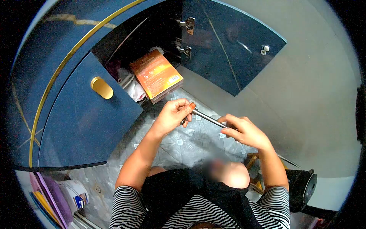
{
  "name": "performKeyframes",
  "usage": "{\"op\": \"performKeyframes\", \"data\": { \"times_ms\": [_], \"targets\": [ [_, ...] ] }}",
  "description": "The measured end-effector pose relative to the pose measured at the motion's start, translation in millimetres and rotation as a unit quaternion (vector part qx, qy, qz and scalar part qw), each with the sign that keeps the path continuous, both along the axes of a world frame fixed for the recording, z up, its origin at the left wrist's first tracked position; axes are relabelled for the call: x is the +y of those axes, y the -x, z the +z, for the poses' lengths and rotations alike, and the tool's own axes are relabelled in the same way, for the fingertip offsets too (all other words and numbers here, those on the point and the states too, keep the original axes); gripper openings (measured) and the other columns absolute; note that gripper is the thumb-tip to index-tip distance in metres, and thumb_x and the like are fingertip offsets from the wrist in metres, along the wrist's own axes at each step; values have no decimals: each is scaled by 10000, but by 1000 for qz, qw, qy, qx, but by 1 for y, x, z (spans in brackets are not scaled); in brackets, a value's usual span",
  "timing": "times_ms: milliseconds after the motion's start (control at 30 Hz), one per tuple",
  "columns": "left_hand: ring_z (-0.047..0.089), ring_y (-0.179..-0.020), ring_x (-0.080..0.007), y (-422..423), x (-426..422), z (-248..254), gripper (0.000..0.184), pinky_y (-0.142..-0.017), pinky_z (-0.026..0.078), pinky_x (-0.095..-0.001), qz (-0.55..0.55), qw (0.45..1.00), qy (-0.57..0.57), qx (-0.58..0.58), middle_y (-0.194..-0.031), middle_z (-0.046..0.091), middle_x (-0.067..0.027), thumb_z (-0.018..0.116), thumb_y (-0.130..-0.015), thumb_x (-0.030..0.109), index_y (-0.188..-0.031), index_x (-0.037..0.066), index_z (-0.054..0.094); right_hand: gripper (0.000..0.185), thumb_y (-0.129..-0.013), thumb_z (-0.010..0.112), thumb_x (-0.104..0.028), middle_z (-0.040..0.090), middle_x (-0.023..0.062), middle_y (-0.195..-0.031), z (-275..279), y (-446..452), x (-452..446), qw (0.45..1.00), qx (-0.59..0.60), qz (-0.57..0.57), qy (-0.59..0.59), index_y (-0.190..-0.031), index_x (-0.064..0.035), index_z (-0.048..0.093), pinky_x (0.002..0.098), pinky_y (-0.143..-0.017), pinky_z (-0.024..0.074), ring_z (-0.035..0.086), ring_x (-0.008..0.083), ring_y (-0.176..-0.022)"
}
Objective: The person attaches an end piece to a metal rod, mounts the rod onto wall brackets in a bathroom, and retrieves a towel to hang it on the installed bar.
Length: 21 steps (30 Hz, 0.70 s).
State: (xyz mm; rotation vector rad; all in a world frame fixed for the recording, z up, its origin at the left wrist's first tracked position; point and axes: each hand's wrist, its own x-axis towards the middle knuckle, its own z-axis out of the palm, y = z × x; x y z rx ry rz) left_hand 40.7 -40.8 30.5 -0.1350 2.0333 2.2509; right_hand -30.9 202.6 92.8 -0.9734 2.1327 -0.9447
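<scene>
A slim silver metal rod (209,118) slants between my two hands in front of my knees; its exact kind does not show. My left hand (175,114) is closed round its upper-left end, with the thumb along it. A small dark part pokes out below those fingers. At the lower-right end, the fingers of my right hand (244,131) pinch the rod and hide its tip. Beyond my hands, an orange box (156,74) with a barcode lies at the mouth of an open cabinet (141,34).
The blue cabinet door (232,45) on the right stands open on metal hinges. A closed door (84,118) with a gold handle (102,87) is at left. White cloth (134,89) lies by the box. A white bucket (74,192) and a black cylindrical object (301,187) stand beside me.
</scene>
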Motion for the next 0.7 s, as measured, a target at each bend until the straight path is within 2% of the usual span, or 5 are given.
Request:
{"op": "performKeyframes", "data": {
  "times_ms": [167, 400, 500, 567, 700],
  "targets": [
    [498, -474, -49, -2, -2, -2, 269, -397, 296, -174, 35, 999, -7, 5, -645, 585, 13, 535, -917, 328, -790, 91, 542, 187, -853, 584, -209, 579, 197, -712, -13, -5, -19, 984, 178, 3, 19, -886, -27, 559, 445, -577, 441, 578, 380, -657],
    [516, -534, -73, -7, 0, -1, 224, -457, 365, -187, 19, 997, -16, 69, -682, 577, -15, 535, -923, 251, -902, 32, 573, 205, -860, 575, -228, 555, 197, -658, -5, -4, -21, 985, 172, -3, 29, -827, -26, 574, 450, -556, 436, 565, 397, -636],
    [520, -565, -82, -6, 1, 0, 205, -498, 402, -199, 10, 996, -8, 84, -706, 571, -27, 536, -923, 211, -933, 9, 572, 236, -886, 548, -243, 540, 153, -594, -3, 4, -20, 997, 65, 1, 28, -799, -25, 569, 396, -515, 426, 564, 308, -543],
    [520, -577, -85, -7, 0, 0, 194, -515, 416, -204, 9, 996, 0, 86, -717, 568, -31, 536, -923, 192, -939, 2, 570, 262, -917, 513, -272, 497, 50, -533, -10, 10, -17, 994, -102, 17, 21, -797, -45, 562, 294, -434, 366, 478, 142, -453],
    [518, -582, -81, -8, 0, 1, 194, -519, 416, -201, -9, 994, 39, 106, -725, 565, -35, 539, -921, 193, -940, 2, 570, 261, -934, 489, -296, 446, -36, -529, -1, 12, -18, 960, -277, -17, -21, -816, -73, 555, 211, -397, 284, 377, 36, -448]
  ]
}}
